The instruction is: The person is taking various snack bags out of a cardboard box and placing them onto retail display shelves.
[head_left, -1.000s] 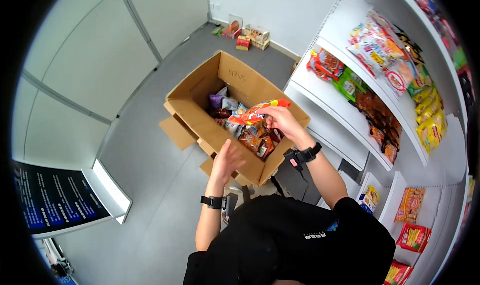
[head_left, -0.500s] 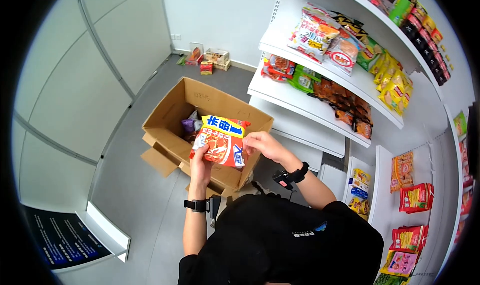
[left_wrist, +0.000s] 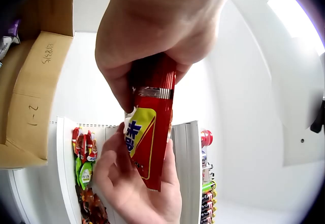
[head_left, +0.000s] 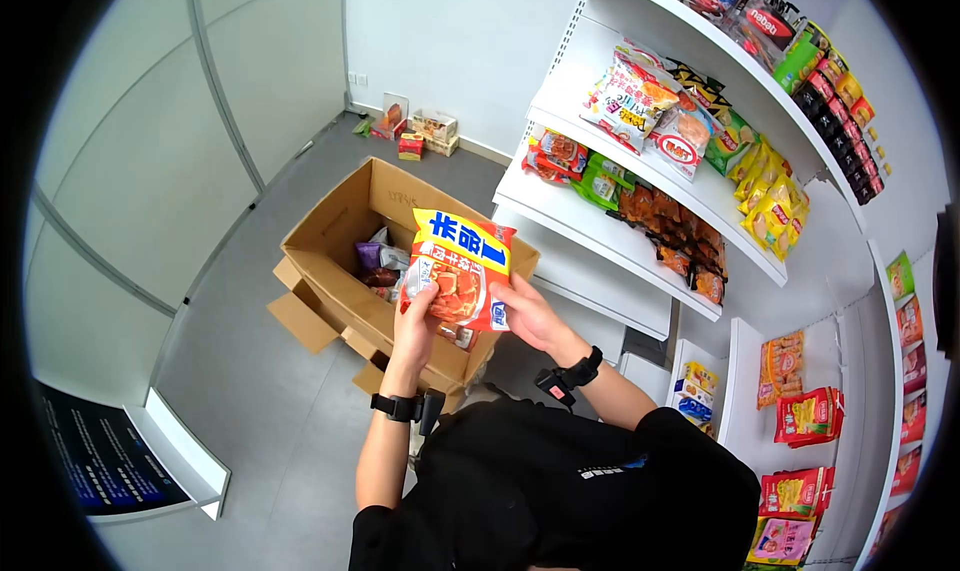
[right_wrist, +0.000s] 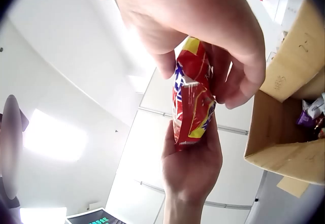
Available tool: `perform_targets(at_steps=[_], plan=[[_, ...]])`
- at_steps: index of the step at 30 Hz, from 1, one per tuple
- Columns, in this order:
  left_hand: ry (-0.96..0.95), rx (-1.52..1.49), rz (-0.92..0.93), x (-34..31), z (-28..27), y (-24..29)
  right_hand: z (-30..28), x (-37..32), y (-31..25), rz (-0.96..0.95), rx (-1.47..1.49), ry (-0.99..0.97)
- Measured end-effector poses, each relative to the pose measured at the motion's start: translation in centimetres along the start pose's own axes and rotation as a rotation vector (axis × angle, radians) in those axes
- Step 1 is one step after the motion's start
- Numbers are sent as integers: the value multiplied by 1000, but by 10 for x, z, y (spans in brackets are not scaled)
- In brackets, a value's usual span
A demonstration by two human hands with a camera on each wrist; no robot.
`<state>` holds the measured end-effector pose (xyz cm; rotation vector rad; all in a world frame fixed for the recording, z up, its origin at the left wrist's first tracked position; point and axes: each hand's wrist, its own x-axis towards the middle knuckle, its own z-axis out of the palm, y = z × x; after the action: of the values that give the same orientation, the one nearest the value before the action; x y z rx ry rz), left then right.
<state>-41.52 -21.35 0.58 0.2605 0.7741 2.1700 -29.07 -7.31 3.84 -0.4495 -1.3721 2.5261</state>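
snack packet (head_left: 458, 271) | axis upright, yellow end up | left hand (head_left: 414, 333), right hand (head_left: 530, 316) grip

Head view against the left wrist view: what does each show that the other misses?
Only the head view shows the packet face-on with its print, the snacks inside the box, and the floor. Only the left wrist view shows the packet edge-on, its crimped end pinched by the left hand. Both show the right hand on the packet's other side, the box and the stocked shelves.
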Motion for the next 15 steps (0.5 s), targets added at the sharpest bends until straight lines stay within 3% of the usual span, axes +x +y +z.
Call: perform_targets(at_steps=[4,7,8,11,15], plan=[[36,55,10,1,-4,-11,-1,7,8,0,137,49],[85,220,-104,4,-12,-22,-13,11,11,-16,140,117],[6,211,-2,6,-6,-24,-20,12,11,-2,130,142],[1,318,-118,4,-4,-21,-48,18,6,6,64,185],[51,276,-74,18,-27,-40,-95,33,-19,46,14,318]])
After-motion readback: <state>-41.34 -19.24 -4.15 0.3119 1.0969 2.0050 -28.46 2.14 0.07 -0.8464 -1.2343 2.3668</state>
